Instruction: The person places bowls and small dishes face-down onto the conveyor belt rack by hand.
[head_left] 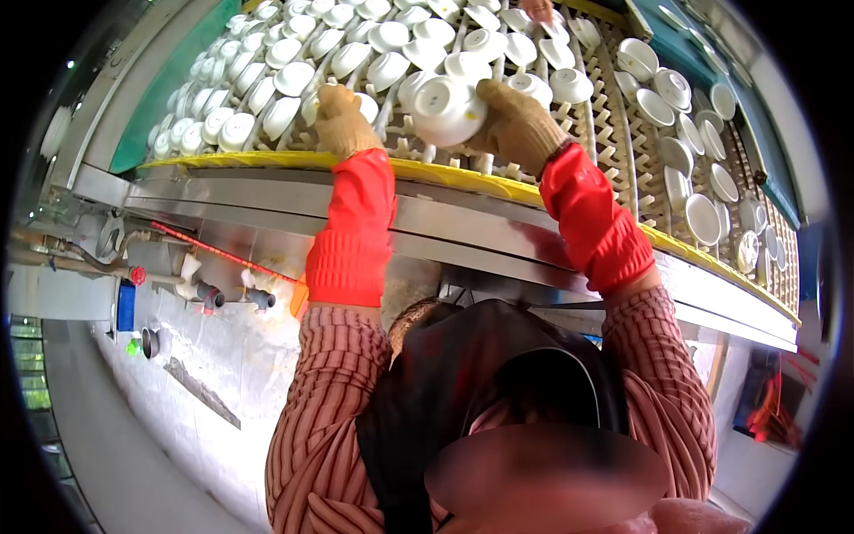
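Observation:
My right hand [525, 123], in a tan work glove with a red rubber sleeve, grips a white bowl [447, 111] by its right side. The bowl's underside faces me, and it is held above the pegged conveyor belt [614, 147]. My left hand [347, 123], gloved alike, has its fingers curled down among the bowls on the near side of the belt. White bowl edges show on both sides of it, one with a yellow smear [310, 109]. What those fingers hold, if anything, is hidden. Rows of tilted white bowls [294, 78] stand beyond both hands.
Several white dishes [703, 219] lean in the belt's pegs at the right. A yellow strip [267, 160] and a steel ledge [463, 218] edge the belt nearest me. Another person's hand [537, 10] is at the far side. Pipes with a red valve [137, 276] are at left.

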Tool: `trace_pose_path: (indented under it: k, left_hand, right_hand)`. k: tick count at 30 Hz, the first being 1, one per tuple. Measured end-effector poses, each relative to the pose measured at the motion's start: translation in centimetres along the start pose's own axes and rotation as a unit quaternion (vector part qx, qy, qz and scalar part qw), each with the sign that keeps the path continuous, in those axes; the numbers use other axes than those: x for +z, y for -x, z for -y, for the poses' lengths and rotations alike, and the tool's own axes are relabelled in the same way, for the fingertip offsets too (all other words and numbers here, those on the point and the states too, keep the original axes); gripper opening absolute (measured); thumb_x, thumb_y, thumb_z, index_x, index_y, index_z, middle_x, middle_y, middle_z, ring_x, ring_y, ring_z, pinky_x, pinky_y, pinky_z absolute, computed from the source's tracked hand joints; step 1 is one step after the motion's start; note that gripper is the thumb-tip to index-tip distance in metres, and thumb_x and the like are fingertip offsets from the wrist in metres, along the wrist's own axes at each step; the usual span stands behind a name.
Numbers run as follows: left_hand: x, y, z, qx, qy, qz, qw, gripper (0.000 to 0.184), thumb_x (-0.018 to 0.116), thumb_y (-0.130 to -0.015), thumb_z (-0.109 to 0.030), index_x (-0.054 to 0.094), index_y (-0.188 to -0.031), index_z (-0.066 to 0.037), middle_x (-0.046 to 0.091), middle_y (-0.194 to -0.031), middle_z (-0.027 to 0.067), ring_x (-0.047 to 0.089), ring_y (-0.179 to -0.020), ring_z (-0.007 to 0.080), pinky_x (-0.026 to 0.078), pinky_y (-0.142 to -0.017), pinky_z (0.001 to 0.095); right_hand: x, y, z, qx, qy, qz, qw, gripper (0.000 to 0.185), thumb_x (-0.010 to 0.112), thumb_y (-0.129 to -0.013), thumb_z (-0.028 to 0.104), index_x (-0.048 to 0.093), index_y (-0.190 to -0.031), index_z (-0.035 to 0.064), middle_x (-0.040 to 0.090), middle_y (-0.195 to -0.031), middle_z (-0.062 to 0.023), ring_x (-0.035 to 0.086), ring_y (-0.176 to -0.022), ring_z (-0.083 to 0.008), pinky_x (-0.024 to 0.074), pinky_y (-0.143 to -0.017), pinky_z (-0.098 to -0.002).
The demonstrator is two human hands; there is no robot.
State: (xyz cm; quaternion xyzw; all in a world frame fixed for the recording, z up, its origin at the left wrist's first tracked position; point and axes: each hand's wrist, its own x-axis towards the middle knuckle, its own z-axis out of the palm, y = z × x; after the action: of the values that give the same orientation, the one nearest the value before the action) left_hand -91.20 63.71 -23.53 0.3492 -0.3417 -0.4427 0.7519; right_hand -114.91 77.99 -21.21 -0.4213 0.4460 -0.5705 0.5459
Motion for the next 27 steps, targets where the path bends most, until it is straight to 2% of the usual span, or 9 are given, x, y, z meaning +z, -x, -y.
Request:
trace_pose_path:
  k: [7,8,10,11,12,15,17,23,27]
  left_hand:
    - [2.7,4.6,-2.3,-0.028,-0.366,0.088,0.926,0.063,0.057,-0.104,-0.056,0.079,-0.107,0.003,0.081,-0.102,0.025,0.078,-0.099,0.0398,0.058,-0.086,0.0484]
    - [2.9,4.9,-2.9,-0.035,-0.397,0.137,0.907,0.062,0.057,-0.102,-0.057,0.08,-0.105,0.001,0.08,-0.102,0.0269,0.077,-0.102,0.0432,0.058,-0.087,0.05]
    - [3.3,5.8,-3.4,-0.05,-0.456,0.224,0.86,0.062,0.054,-0.1,-0.058,0.079,-0.103,-0.001,0.077,-0.102,0.0294,0.073,-0.103,0.0482,0.056,-0.09,0.0518]
    - [3.3,5.9,-2.7,-0.059,-0.483,0.265,0.833,0.063,0.052,-0.1,-0.058,0.078,-0.104,0.0,0.076,-0.103,0.0301,0.071,-0.103,0.0497,0.054,-0.091,0.052]
    - [3.5,6.0,-2.4,-0.03,-0.513,0.269,0.815,0.061,0.053,-0.1,-0.057,0.078,-0.105,-0.001,0.076,-0.103,0.0292,0.071,-0.105,0.0501,0.054,-0.092,0.0527]
    - [3.8,6.1,-2.5,0.0,-0.579,0.264,0.771,0.058,0.057,-0.1,-0.057,0.08,-0.111,-0.005,0.078,-0.111,0.0266,0.072,-0.113,0.0484,0.054,-0.097,0.0539]
    - [3.5,6.4,-2.6,0.024,-0.597,0.284,0.75,0.06,0.056,-0.102,-0.059,0.08,-0.118,-0.006,0.077,-0.121,0.0266,0.071,-0.118,0.0484,0.055,-0.103,0.0551]
    - [4.7,8.6,-3.0,0.078,-0.607,0.297,0.733,0.049,0.062,-0.103,-0.049,0.081,-0.115,-0.006,0.077,-0.116,0.0256,0.072,-0.109,0.0475,0.055,-0.093,0.0546]
    - [7.4,12.0,-2.5,0.292,-0.573,0.377,0.666,0.036,0.071,-0.099,-0.04,0.076,-0.1,-0.004,0.077,-0.103,0.0211,0.071,-0.1,0.044,0.054,-0.091,0.0523]
  right_hand:
    - [-6.5,9.4,1.2,0.084,0.059,-0.075,0.992,0.045,0.061,-0.112,0.023,0.057,-0.145,-0.0081,0.073,-0.133,-0.0287,0.077,-0.119,-0.0396,0.0626,-0.104,-0.0444]
    - [-9.0,11.3,1.5,0.025,0.264,-0.088,0.96,0.042,0.063,-0.11,0.024,0.061,-0.142,-0.0045,0.075,-0.13,-0.0253,0.077,-0.117,-0.0366,0.062,-0.101,-0.0434]
    - [-15.0,15.5,2.3,-0.092,0.661,-0.128,0.734,0.037,0.067,-0.106,0.027,0.069,-0.134,0.0028,0.077,-0.124,-0.0186,0.077,-0.114,-0.0306,0.0609,-0.096,-0.0413]
    - [-17.8,17.7,2.5,-0.073,0.731,-0.18,0.654,0.035,0.069,-0.104,0.028,0.073,-0.131,0.0065,0.078,-0.12,-0.0152,0.078,-0.113,-0.0276,0.0603,-0.093,-0.0402]
    - [-15.9,18.5,5.4,0.115,0.634,-0.336,0.687,0.061,0.074,-0.099,0.04,0.063,-0.149,0.0064,0.078,-0.128,-0.0198,0.074,-0.124,-0.0334,0.0593,-0.098,-0.0433]
    - [-29.7,24.4,1.8,0.011,0.744,-0.387,0.545,0.095,0.081,-0.089,0.058,0.054,-0.162,0.0045,0.073,-0.132,-0.0338,0.071,-0.125,-0.0449,0.0551,-0.105,-0.0532]
    - [-26.8,26.0,6.0,0.251,0.641,-0.372,0.623,0.09,0.08,-0.09,0.057,0.055,-0.162,0.0099,0.07,-0.142,-0.031,0.068,-0.133,-0.0427,0.0527,-0.111,-0.0521]
    - [-32.1,25.6,4.4,0.198,0.719,-0.314,0.588,0.056,0.066,-0.098,0.054,0.077,-0.118,0.003,0.078,-0.112,-0.027,0.074,-0.111,-0.047,0.0564,-0.097,-0.0565]
    - [-30.5,25.1,5.4,0.13,0.639,-0.296,0.698,0.045,0.069,-0.098,0.045,0.077,-0.121,0.0071,0.08,-0.107,-0.0233,0.078,-0.105,-0.0419,0.0605,-0.094,-0.0504]
